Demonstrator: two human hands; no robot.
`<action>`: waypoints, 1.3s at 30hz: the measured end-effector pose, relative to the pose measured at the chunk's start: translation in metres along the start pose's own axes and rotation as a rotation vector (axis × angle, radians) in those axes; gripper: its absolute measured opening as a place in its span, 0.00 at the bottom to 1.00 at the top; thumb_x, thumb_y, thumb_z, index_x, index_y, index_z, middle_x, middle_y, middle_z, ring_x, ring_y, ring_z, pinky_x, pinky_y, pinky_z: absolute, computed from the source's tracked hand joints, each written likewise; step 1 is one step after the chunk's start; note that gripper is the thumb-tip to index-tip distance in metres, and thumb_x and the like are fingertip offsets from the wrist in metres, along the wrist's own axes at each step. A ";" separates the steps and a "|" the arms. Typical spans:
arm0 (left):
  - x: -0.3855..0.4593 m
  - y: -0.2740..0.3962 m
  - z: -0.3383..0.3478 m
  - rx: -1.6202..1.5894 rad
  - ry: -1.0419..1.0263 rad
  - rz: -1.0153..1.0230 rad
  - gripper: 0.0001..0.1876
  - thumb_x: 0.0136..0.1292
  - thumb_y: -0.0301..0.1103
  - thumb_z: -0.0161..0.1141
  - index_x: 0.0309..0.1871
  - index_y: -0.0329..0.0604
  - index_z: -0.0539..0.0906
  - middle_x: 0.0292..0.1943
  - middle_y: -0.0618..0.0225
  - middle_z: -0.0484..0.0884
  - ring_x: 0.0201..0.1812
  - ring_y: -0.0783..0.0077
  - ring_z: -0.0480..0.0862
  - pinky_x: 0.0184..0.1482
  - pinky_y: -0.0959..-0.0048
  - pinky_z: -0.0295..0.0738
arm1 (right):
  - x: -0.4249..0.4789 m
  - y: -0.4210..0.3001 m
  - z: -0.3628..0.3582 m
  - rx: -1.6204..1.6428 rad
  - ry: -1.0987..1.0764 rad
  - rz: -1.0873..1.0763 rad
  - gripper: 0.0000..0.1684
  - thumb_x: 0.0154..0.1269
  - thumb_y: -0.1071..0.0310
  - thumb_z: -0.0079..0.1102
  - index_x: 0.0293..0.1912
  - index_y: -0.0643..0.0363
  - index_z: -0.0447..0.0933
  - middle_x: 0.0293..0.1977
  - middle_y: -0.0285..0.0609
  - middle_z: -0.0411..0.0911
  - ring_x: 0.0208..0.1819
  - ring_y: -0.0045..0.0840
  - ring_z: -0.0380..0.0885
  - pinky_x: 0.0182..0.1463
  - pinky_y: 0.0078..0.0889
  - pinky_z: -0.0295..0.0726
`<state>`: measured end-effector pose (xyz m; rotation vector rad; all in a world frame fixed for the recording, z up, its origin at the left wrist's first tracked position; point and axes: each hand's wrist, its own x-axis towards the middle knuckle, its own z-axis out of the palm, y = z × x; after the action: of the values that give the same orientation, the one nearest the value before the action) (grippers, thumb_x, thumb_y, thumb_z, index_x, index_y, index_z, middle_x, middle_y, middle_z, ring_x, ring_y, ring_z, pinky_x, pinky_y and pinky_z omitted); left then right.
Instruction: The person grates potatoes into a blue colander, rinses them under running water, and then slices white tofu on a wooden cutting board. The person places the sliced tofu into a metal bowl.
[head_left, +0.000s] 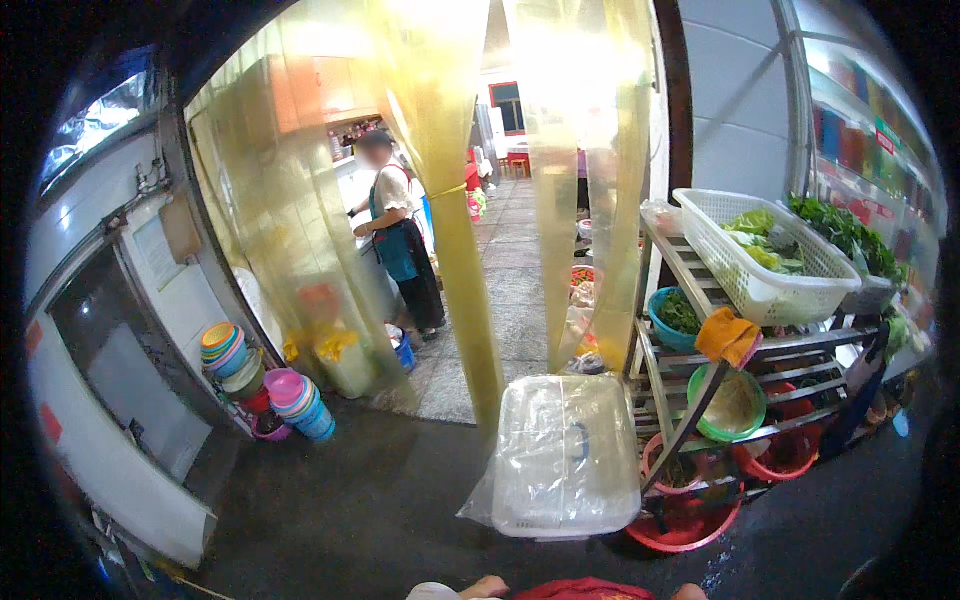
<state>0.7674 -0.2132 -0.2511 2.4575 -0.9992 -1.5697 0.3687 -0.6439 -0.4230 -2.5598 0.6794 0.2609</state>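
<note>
At the bottom edge a small bare part of my left hand or forearm shows beside a white piece of cloth. A sliver of skin that seems to belong to my right hand or arm peeks in farther right. Red cloth lies between them. The fingers are cut off or too small to read, so what either hand holds is hidden. Ahead of me is a white lidded box, loosely covered by a clear plastic bag. It is the large object nearest to both hands.
Yellowish plastic strip curtains hang in a doorway, one bunched and tied. Beyond, a person in an apron stands at a counter. Right, a metal rack bears a white basket of greens and several basins. Stacked colourful basins stand left on dark floor.
</note>
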 end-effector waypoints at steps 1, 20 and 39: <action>-0.011 -0.013 0.013 -0.020 -0.019 -0.043 0.18 0.51 0.41 0.50 0.44 0.43 0.75 0.40 0.58 0.76 0.43 0.59 0.75 0.45 0.63 0.70 | -0.006 -0.028 -0.007 0.359 -0.188 0.347 0.09 0.49 0.64 0.55 0.18 0.56 0.74 0.15 0.39 0.70 0.18 0.30 0.70 0.19 0.36 0.68; -0.011 0.012 0.014 0.227 -0.108 0.040 0.18 0.53 0.45 0.49 0.40 0.43 0.78 0.35 0.59 0.79 0.38 0.60 0.78 0.41 0.64 0.73 | -0.092 -0.055 0.031 0.023 -0.066 0.350 0.14 0.51 0.53 0.56 0.29 0.54 0.76 0.25 0.45 0.76 0.21 0.36 0.72 0.25 0.41 0.69; 0.023 0.258 0.098 0.678 -0.139 0.268 0.19 0.53 0.47 0.49 0.41 0.47 0.79 0.40 0.60 0.79 0.44 0.60 0.78 0.44 0.68 0.73 | -0.377 -0.154 -0.045 0.542 0.186 1.203 0.12 0.46 0.67 0.50 0.31 0.58 0.79 0.33 0.48 0.77 0.37 0.39 0.77 0.37 0.39 0.75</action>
<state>0.5666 -0.4007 -0.2192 2.4278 -2.0744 -1.4990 0.1260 -0.3907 -0.2115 -1.4119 1.9726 0.1678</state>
